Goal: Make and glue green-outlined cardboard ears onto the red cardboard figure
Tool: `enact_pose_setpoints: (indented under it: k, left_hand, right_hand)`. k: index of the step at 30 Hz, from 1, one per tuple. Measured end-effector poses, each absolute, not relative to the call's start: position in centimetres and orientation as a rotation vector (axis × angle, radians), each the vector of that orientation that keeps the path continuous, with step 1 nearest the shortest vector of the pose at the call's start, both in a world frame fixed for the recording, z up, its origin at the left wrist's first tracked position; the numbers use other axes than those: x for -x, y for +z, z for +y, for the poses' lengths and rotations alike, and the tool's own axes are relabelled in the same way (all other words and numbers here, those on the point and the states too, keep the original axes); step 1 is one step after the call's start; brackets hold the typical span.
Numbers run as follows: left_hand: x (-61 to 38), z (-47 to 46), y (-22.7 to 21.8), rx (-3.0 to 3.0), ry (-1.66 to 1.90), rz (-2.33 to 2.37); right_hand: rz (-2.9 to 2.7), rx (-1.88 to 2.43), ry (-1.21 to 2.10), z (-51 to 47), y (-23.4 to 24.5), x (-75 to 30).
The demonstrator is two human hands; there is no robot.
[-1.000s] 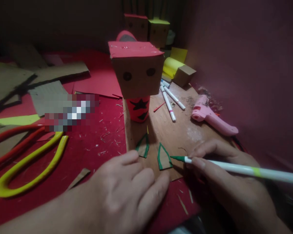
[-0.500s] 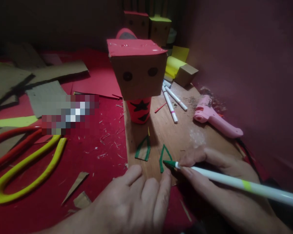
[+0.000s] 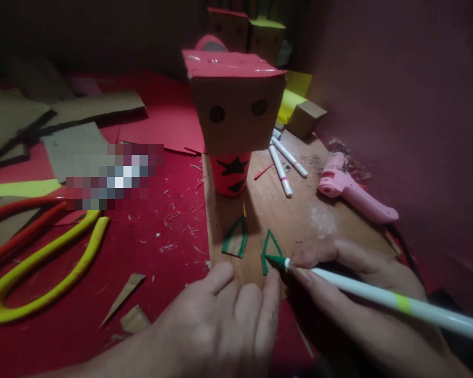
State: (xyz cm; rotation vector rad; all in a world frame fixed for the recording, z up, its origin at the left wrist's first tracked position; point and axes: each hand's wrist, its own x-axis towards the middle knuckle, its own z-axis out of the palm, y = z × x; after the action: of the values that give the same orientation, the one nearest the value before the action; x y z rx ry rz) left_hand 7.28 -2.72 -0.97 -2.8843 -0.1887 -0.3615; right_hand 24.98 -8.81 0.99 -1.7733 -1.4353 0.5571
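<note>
My right hand (image 3: 350,283) pinches a white marker with a green tip (image 3: 378,294); the tip touches a small cardboard triangle with green edges (image 3: 268,248) on a wooden board (image 3: 299,210). My left hand (image 3: 224,320) lies flat, fingers stretched, with fingertips pressing on the board just below that triangle. A second green-edged triangle (image 3: 235,239) lies just to the left. Beyond them stands a cardboard box head with two dark eyes (image 3: 236,107) on a red cup with black stars (image 3: 230,176).
A pink glue gun (image 3: 352,191) and two white markers (image 3: 286,165) lie on the board's far side. Large yellow and red scissor-like handles (image 3: 43,252) rest on red paper at left, with cardboard sheets (image 3: 74,131) and scraps (image 3: 126,304). More boxes (image 3: 266,37) stand behind.
The marker tip moved left from beside the right triangle onto it. My left hand slid right and nearer, fingertips now holding below that triangle.
</note>
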Motion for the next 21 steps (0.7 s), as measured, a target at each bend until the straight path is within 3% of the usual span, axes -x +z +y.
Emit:
enact_pose_setpoints:
  k: [21]
  left_hand:
    - [-7.71,-2.77,-0.99,2.911,-0.304,-0.209]
  right_hand:
    - [-1.4,1.834,0.593,-8.81,1.49,-24.52]
